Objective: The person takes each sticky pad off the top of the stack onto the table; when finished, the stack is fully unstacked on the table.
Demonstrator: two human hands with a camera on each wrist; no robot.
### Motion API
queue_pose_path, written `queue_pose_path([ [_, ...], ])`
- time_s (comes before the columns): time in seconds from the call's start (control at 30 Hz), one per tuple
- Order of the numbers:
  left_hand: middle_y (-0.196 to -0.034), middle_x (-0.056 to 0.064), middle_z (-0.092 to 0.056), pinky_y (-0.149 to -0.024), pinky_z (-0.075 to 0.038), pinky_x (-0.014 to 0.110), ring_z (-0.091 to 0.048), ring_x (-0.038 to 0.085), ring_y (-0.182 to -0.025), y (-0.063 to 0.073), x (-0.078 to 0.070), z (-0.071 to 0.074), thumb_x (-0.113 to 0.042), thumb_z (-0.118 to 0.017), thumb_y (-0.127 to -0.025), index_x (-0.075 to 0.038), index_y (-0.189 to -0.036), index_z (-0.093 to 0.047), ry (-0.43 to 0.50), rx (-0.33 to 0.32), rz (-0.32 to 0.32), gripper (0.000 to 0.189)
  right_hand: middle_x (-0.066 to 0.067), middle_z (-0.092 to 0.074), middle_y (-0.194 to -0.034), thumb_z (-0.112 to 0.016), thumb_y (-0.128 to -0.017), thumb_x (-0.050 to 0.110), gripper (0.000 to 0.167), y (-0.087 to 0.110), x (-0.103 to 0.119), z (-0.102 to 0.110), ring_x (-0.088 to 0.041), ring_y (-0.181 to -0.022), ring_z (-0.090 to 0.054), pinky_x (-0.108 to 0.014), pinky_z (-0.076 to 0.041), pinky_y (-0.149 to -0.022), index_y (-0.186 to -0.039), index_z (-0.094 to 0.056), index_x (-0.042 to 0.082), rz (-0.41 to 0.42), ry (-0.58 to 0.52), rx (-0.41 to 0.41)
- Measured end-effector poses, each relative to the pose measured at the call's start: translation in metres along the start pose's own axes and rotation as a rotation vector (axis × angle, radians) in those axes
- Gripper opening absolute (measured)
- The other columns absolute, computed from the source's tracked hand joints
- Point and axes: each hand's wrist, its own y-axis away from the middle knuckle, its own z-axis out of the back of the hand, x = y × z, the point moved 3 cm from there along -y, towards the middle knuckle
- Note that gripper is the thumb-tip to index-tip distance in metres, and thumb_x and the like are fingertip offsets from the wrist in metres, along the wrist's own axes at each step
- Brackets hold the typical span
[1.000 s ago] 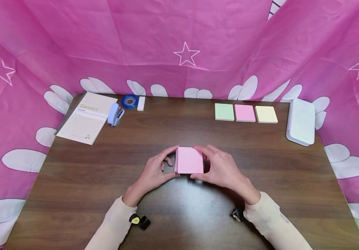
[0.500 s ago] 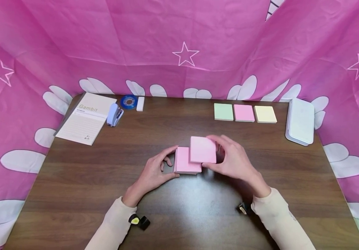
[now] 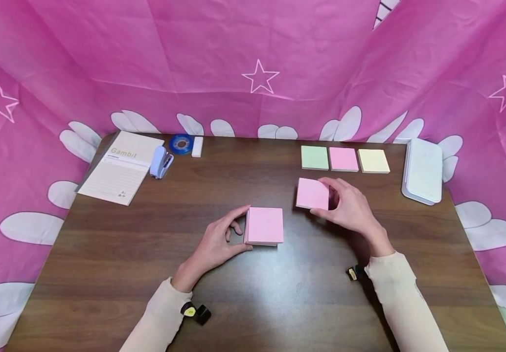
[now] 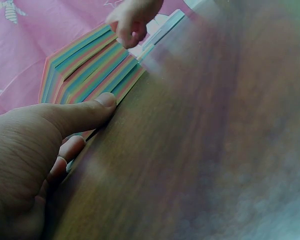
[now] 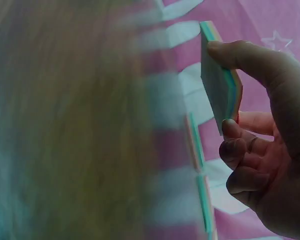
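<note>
A stack of sticky note pads [image 3: 265,226], pink on top, sits mid-table; its sides show coloured layers in the left wrist view. My left hand [image 3: 219,239] grips the stack's left side, thumb at the near edge and a finger at the far one. To the right, my right hand [image 3: 350,205] pinches a single pink-topped sticky note pad [image 3: 312,194] by its right side, held above the table. In the right wrist view, that pad's grey underside and striped edge [image 5: 232,95] show, with the thumb across the edge.
Green [image 3: 314,158], pink [image 3: 343,160] and yellow [image 3: 374,161] pads lie in a row at the back right, beside a white case [image 3: 422,171]. At the back left are a notebook [image 3: 121,166], stapler [image 3: 161,162], blue tape roll [image 3: 181,144] and white eraser [image 3: 197,146].
My right hand has lifted the top pad off the stack and carried it right and toward the back. The left hand stays at the stack.
</note>
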Motion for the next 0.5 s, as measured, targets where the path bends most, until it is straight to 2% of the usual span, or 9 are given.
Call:
queue_pose_path([
  [0.27,-0.109,0.002,-0.069,-0.066,-0.044,0.026,-0.052,0.011,-0.076,-0.001,-0.001,-0.002,-0.009,-0.103,-0.078,-0.020,-0.164,-0.053,0.001,0.001,-0.001,0.100,-0.008,-0.063,-0.099,-0.100,-0.078,0.037,0.084,-0.003,-0.025,-0.007,-0.026,-0.087,-0.058,-0.044,-0.045,-0.072,-0.147,-0.066,0.004,-0.047,0.057,0.045],
  [0.5,-0.105,0.001,-0.068,-0.066,-0.043,0.026,-0.050,0.011,-0.074,0.000,0.000,-0.001,-0.010,-0.104,-0.078,-0.020,-0.164,-0.052,-0.007,0.002,0.003,0.101,-0.011,-0.059,-0.101,-0.098,-0.084,0.033,0.092,-0.006,-0.031,-0.010,-0.027,-0.084,-0.054,-0.043,-0.043,-0.071,-0.161,-0.056,0.005,-0.038,0.043,0.052],
])
